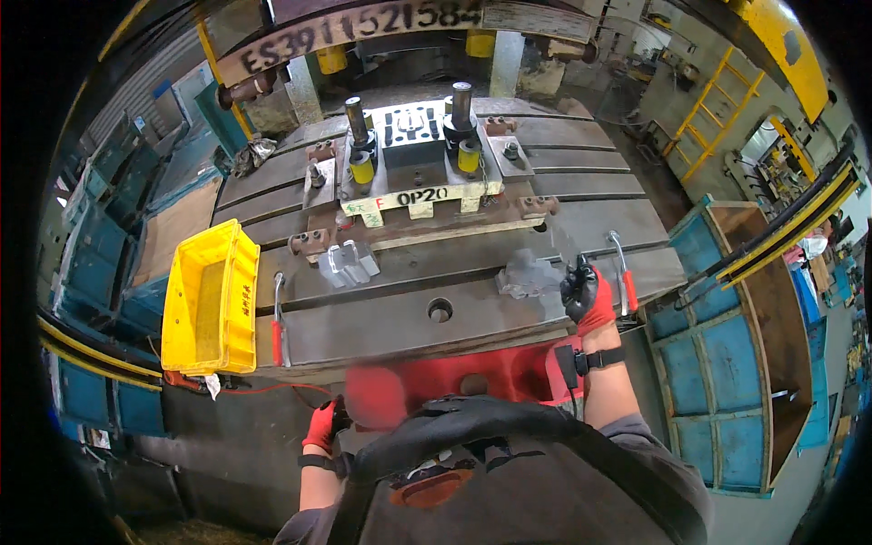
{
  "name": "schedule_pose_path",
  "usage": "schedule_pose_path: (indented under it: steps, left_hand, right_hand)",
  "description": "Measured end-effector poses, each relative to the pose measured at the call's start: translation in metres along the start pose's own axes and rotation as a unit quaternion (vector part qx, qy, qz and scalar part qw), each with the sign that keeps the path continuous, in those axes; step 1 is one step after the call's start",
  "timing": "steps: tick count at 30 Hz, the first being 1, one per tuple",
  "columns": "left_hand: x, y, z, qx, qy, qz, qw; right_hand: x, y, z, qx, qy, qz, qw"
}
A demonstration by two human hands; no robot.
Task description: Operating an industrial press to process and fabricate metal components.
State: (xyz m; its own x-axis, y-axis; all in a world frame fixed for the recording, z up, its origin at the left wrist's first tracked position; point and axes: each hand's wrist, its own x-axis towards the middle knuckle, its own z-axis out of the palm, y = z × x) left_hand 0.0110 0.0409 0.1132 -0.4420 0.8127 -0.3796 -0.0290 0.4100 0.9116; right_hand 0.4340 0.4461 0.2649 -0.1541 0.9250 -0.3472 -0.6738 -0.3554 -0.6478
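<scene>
My right hand (589,295), in a red and black glove, is raised over the right front of the slotted metal press table (391,322). Its fingers are curled; a thin grey blur shows above them, too faint to name. Just left of it lies a pile of shiny grey metal pieces (530,274). A red-handled metal tool (627,277) is on its right. My left hand (324,425), gloved alike, hangs low beside the red panel (374,400) at the table's front; its fingers are too dark to read. A steel die (422,177) with two upright posts stands at the table's middle.
A yellow plastic bin (209,300) stands at the table's left edge, with another red-handled tool (277,331) beside it. More shiny pieces (348,264) lie before the die. The press beam (363,32) spans above. A blue-framed crate (713,354) stands at right.
</scene>
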Motion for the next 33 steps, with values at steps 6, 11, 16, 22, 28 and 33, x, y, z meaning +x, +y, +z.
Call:
schedule_pose_path:
  steps: [6,11,16,22,28,33]
  left_hand:
    - [0.002,0.001,0.001,0.058,-0.017,-0.009,0.998]
    - [0.006,-0.024,-0.01,0.347,-0.025,0.132,0.928]
    - [0.01,-0.031,-0.013,0.321,-0.049,0.025,0.945]
    - [0.007,-0.039,-0.014,0.216,-0.02,0.019,0.976]
    - [0.006,-0.027,-0.003,0.099,0.019,-0.08,0.992]
    - [0.016,-0.061,-0.013,0.263,0.002,0.018,0.965]
  right_hand:
    - [-0.026,-0.006,0.034,0.095,-0.081,0.045,0.991]
    - [-0.008,0.002,0.019,-0.171,0.016,-0.124,0.977]
    - [0.034,0.012,-0.044,-0.545,0.084,-0.205,0.808]
    - [0.03,0.006,-0.03,-0.304,0.074,-0.053,0.948]
    - [0.015,-0.006,-0.016,-0.474,0.052,-0.103,0.873]
    - [0.027,-0.002,-0.032,-0.382,-0.008,-0.035,0.924]
